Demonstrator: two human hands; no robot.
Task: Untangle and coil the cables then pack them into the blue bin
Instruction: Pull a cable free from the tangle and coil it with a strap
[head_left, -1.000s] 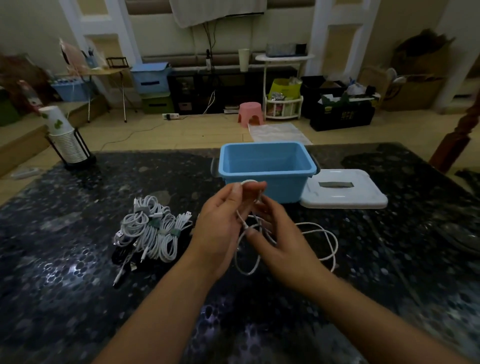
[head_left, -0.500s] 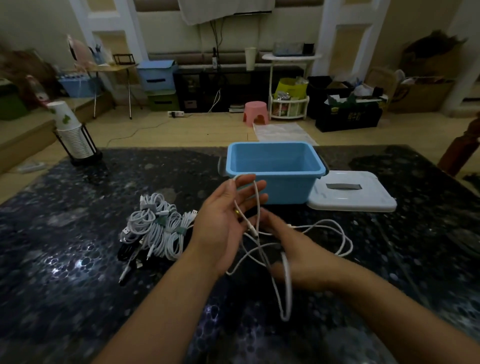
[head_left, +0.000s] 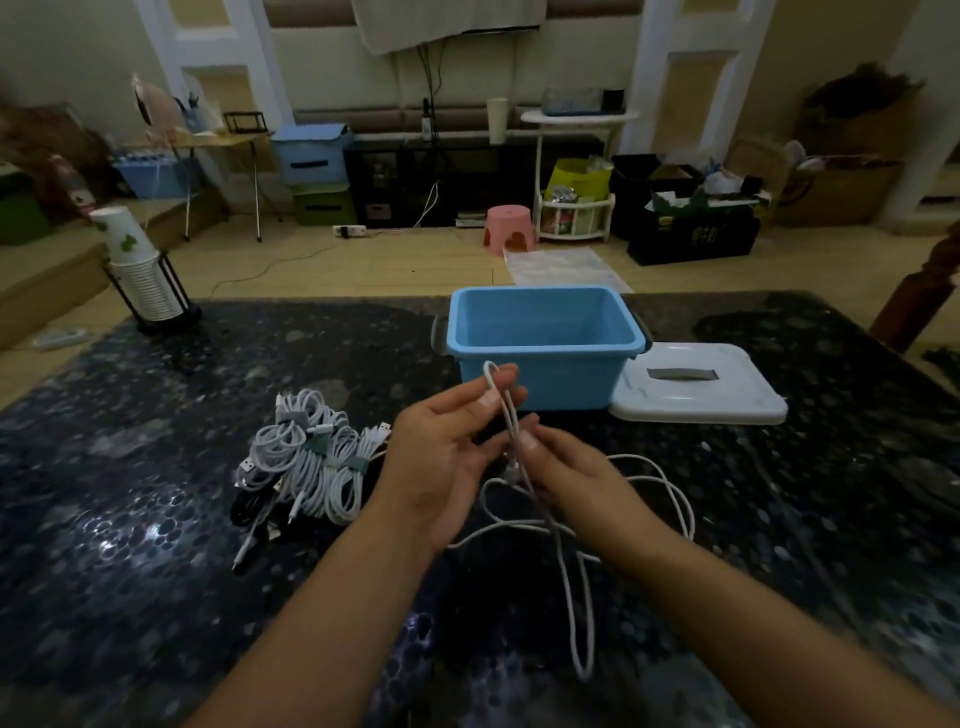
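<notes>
A loose white cable (head_left: 574, 587) hangs between my two hands above the dark table. My left hand (head_left: 441, 457) pinches a folded loop of it between thumb and fingertips. Just below, my right hand (head_left: 571, 478) pinches the doubled strand near a plug. The rest of the cable trails in loops to the right and toward me. The open blue bin (head_left: 543, 374) stands just behind my hands and holds nothing. A pile of coiled white cables (head_left: 306, 462) with ties lies left of my left hand, over a black cable.
The bin's white lid (head_left: 696, 387) lies flat to the right of the bin. A rack of stacked paper cups (head_left: 140, 275) stands at the table's far left corner. A wooden chair post (head_left: 919, 296) rises at the right edge. The cluttered room floor lies beyond.
My right hand has risen from low on the table to the strand just under my left hand. The cable's long loop now hangs toward me.
</notes>
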